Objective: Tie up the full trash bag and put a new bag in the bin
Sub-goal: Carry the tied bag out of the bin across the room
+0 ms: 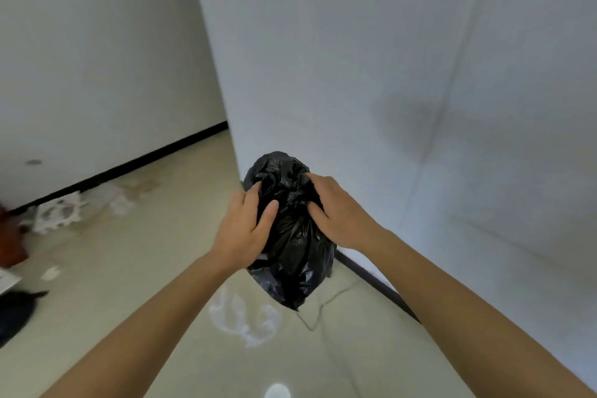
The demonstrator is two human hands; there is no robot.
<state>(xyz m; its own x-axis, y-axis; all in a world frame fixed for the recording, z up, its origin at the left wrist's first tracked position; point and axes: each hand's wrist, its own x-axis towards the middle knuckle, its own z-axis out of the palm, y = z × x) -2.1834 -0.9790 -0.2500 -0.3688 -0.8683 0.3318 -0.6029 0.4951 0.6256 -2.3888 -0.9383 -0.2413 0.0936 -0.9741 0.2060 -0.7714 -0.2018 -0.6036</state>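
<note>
A full black trash bag (292, 255) hangs in the air in front of me, above the floor and close to a white wall corner. Its gathered top is bunched into a knot between my hands. My left hand (244, 229) grips the bag's left side, thumb pressed on the plastic near the knot. My right hand (336, 212) holds the right side, fingers dug into the folds at the knot. The bin and a new bag are out of view.
A white wall (420, 74) with a black baseboard (378, 284) stands right behind the bag. Crumpled white plastic (58, 213) lies by the far wall, clear plastic (245, 320) on the floor below the bag. A dark object (14, 313) and a reddish one (9, 239) sit at the left edge.
</note>
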